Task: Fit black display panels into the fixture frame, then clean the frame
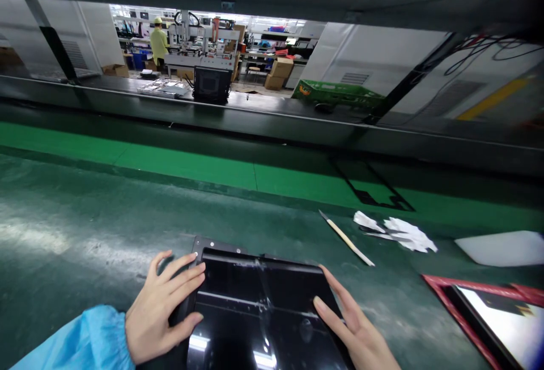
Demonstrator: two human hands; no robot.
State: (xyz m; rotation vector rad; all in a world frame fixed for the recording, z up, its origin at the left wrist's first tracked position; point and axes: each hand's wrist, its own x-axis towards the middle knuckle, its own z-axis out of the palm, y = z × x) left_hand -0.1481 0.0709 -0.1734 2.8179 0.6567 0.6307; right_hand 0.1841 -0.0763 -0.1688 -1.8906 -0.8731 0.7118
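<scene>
Green bench [85,234]: your left hand [164,307] spread on the glossy black panel [238,324], right hand [352,324] pinching its edge; dark-tipped stick [349,241], crumpled tissue [414,234] lie rightward.

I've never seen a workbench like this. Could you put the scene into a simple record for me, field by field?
Surface: green workbench
Main item: glossy black panel, with lights reflected in it
Left hand: fingers spread on the panel's left side; blue sleeve
Right hand: thumb on the panel, a finger at its far right corner
Lying to the right: slim pale-handled tool, crumpled white tissue
Beyond the bench: green crate, person in yellow
Unclear: whether the right hand grips underneath
</scene>
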